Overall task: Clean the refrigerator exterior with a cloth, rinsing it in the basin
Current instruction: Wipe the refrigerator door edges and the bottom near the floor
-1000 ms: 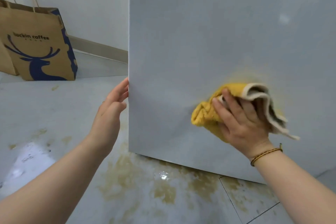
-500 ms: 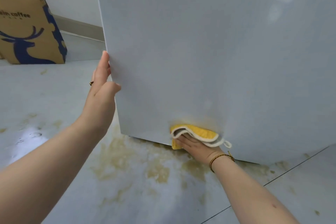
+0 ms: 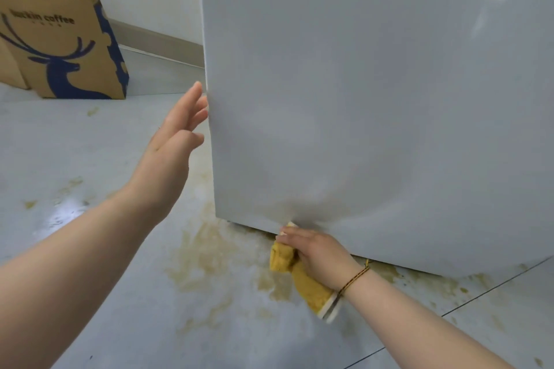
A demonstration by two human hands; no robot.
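The grey refrigerator side panel (image 3: 374, 99) fills the upper right of the view, its bottom edge just above the floor. My right hand (image 3: 317, 255) grips a yellow cloth (image 3: 302, 281) with a white trim at the panel's bottom edge, and most of the cloth hangs below the hand over the floor. My left hand (image 3: 177, 135) is held flat with fingers apart, its fingertips at the panel's left edge. No basin is in view.
A brown paper bag (image 3: 60, 39) with a blue deer print stands against the wall at upper left. The pale tiled floor (image 3: 90, 159) carries yellow-brown stains (image 3: 209, 255) under and in front of the refrigerator, plus a wet shiny patch at left.
My right hand has slid the cloth down the panel to its bottom edge, and the cloth now hangs below the hand. My left hand stays at the left edge.
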